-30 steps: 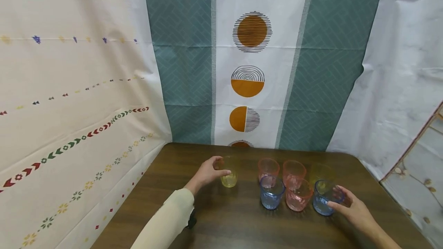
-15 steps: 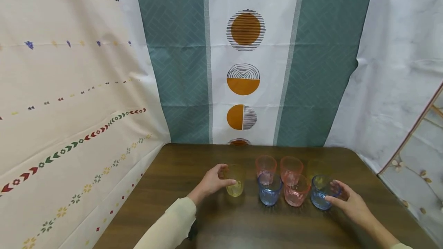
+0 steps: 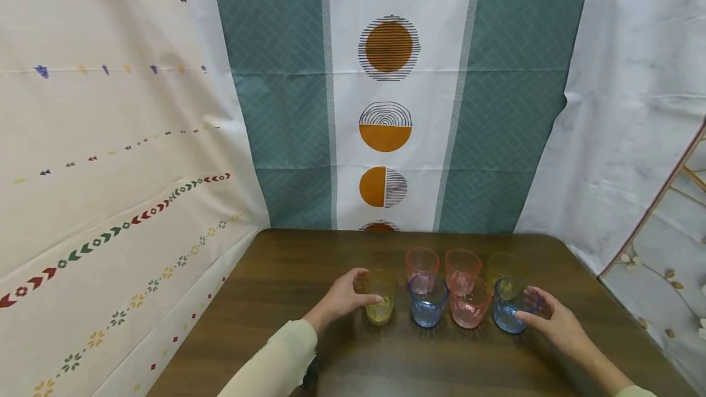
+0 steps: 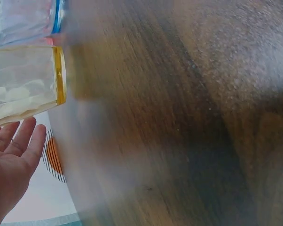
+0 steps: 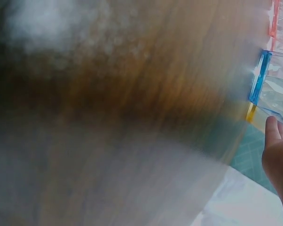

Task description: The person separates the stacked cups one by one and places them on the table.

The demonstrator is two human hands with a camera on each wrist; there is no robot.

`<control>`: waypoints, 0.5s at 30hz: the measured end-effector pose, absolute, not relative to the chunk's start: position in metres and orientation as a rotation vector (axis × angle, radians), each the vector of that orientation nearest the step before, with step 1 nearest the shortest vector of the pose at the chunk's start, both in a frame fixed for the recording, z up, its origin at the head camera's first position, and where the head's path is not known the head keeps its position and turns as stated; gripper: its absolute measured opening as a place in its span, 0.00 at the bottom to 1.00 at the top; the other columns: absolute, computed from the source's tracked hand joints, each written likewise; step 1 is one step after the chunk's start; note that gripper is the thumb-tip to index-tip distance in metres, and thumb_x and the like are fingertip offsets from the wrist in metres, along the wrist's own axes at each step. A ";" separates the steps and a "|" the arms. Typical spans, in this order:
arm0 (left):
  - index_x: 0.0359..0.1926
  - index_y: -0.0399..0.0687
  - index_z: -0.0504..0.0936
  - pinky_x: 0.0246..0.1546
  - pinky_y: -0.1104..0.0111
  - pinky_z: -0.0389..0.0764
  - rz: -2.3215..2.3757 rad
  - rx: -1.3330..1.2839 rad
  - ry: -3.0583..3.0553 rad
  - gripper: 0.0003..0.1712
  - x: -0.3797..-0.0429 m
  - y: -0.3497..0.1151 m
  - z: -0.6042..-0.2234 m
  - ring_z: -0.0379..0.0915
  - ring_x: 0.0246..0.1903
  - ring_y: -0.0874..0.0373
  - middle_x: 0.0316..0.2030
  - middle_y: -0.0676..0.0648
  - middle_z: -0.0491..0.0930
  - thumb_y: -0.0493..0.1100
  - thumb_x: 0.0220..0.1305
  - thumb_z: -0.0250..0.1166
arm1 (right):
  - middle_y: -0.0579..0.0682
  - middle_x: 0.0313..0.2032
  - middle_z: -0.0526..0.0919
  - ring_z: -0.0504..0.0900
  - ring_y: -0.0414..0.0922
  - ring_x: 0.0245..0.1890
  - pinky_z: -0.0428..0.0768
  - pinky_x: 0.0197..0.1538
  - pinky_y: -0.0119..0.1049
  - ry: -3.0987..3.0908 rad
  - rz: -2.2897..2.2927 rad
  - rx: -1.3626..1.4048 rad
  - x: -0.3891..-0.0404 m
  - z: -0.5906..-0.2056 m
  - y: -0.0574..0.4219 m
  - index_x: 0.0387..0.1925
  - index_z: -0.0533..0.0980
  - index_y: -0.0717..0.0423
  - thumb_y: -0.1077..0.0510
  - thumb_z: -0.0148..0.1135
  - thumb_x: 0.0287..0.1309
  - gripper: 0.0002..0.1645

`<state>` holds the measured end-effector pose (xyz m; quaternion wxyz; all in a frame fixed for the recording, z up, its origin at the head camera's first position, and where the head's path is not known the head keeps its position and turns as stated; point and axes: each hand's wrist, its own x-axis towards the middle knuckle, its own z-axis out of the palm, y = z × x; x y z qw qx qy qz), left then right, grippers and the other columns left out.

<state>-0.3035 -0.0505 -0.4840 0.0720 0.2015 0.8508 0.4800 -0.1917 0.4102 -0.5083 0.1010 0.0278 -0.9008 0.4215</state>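
Note:
In the head view, my left hand (image 3: 343, 299) holds a yellow drinking glass (image 3: 382, 312), thumb on its near side and fingers on the far side. The glass stands upright at the left end of the front row. To its right, apart from it, come a blue glass (image 3: 428, 310) and a pink glass (image 3: 467, 312). At the row's right end, my right hand (image 3: 558, 325) holds another blue glass (image 3: 506, 314) between thumb and fingers. The left wrist view shows the yellow glass (image 4: 24, 80) beside my fingertips; the right wrist view shows the blue glass (image 5: 275, 87).
Behind the front row stand two pink glasses, one at left (image 3: 422, 258) and one beside it (image 3: 462, 260), then a yellow glass (image 3: 503, 264). All are on a dark wooden table (image 3: 309, 250). Patterned cloths (image 3: 292, 139) hang along the back and sides.
My left hand has brought the yellow glass nearer to me and to the right, level with the front row. The right hand stays at its blue glass. The camera view has shifted slightly.

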 end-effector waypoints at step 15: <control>0.68 0.43 0.67 0.60 0.48 0.72 1.396 0.612 2.549 0.46 -0.302 -0.049 -0.490 0.69 0.61 0.43 0.62 0.45 0.74 0.57 0.54 0.76 | 0.74 0.62 0.69 0.74 0.69 0.57 0.74 0.42 0.20 -2.679 1.193 0.034 -0.191 -0.509 0.411 0.69 0.53 0.78 0.51 0.67 0.64 0.49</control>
